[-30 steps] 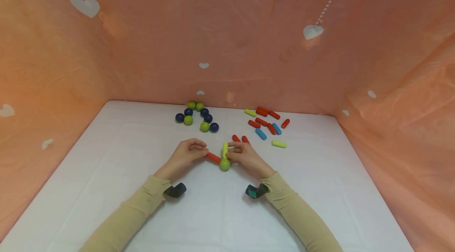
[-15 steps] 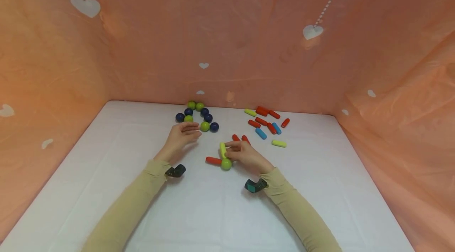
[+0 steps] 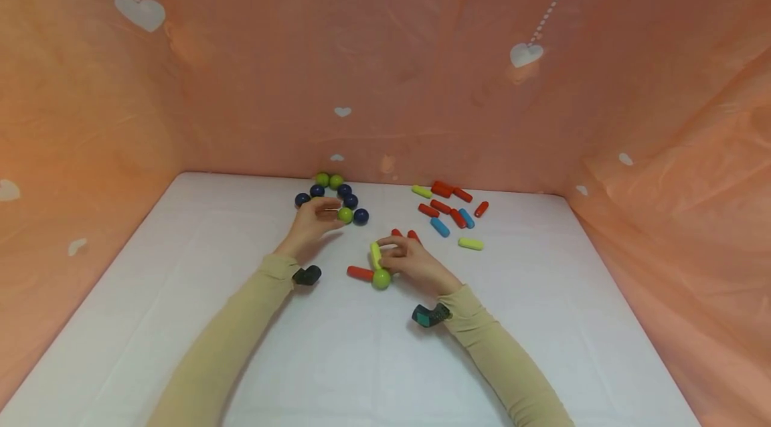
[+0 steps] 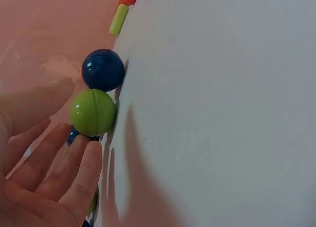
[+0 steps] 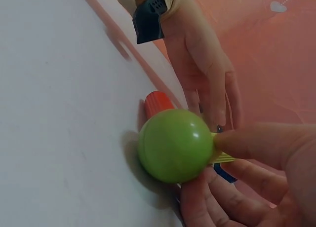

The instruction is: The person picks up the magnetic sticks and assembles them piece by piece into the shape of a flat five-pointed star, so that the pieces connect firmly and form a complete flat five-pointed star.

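Observation:
My right hand (image 3: 417,262) pinches a yellow-green rod (image 3: 375,254) between thumb and fingers. That rod meets a green ball (image 5: 175,145), and a red rod (image 3: 359,273) extends leftward from the same ball. My left hand (image 3: 312,221) reaches to the ball group further back, its fingers spread and only loosely bent. Between its thumb and fingertips, in the left wrist view, lies another green ball (image 4: 93,112), with a dark blue ball (image 4: 103,70) right beside it. Two red rods (image 3: 413,235) are partly hidden behind the right hand.
Several blue and green balls (image 3: 336,181) form a loose cluster at the back, partly covered by my left hand. Back right lie several red rods (image 3: 441,207), blue rods (image 3: 440,227) and yellow-green rods (image 3: 470,243). A pink cloth wall (image 3: 385,79) borders the white table (image 3: 337,360).
My left hand has let go of the red rod and moved back and left, then slightly right to a green ball. The right hand keeps its pinch on the yellow-green rod, nearly in place.

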### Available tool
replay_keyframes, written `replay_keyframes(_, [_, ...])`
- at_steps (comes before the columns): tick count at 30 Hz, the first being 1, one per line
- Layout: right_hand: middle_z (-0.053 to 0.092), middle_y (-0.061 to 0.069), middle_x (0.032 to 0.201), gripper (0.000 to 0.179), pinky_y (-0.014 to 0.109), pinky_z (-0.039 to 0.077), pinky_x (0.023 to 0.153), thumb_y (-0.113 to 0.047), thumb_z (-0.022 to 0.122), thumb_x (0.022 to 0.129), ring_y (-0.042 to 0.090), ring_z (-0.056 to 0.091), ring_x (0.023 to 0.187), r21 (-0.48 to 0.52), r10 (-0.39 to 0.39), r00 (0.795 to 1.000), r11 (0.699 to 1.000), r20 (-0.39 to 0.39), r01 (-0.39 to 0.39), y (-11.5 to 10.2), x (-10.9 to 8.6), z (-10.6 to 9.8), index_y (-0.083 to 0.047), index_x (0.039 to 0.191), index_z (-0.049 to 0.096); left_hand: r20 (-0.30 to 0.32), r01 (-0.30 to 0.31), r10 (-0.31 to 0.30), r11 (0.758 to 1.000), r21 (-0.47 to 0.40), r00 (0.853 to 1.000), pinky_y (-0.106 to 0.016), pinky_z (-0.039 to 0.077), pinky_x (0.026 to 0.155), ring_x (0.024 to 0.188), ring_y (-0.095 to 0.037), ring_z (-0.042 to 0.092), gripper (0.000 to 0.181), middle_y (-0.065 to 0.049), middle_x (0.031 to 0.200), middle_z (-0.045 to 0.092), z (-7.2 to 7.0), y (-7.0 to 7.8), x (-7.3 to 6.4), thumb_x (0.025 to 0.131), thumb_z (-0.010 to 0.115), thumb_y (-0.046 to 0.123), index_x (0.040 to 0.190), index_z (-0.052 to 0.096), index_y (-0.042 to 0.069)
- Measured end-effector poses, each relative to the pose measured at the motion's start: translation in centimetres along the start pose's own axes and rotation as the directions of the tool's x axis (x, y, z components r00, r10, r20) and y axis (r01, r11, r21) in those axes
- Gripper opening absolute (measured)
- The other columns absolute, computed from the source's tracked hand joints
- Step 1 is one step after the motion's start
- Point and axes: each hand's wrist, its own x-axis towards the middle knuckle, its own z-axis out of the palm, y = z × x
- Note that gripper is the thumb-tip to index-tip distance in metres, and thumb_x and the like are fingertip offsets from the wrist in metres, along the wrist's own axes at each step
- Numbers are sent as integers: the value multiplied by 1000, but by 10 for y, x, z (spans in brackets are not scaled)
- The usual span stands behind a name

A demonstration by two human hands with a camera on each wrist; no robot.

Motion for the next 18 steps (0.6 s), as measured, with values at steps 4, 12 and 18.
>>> replay_keyframes(4, [71,16,124,47,24,56,87,-23,63,100,14,67,100,-5,-6,1000,1000,3,6,1,1,1,-10,143,52,-8,-33,33,998,44,999,-47,49,111,129,-43,57,50,-29,139,57,6,1,3,87,70,-9,135,56,-9])
replay_keyframes(12, [71,16,126,45,26,56,90,-23,63,100,15,68,102,-9,-13,1000,1000,-2,13,1,2,3,-11,142,54,-1,-14,14,991,136,1000,-45,53,106,120,-39,62,43,-25,131,62,13,3,5,87,72,-6,129,62,-5])
replay_keyframes(18, [72,14,124,45,25,55,89,-23,63,100,14,67,100,-18,-13,1000,1000,-7,13,1,2,2,-11,143,54,-21,-15,19,986,169,1000,-46,52,106,118,-37,61,37,-22,125,65,16,3,7,86,74,-3,122,65,-3])
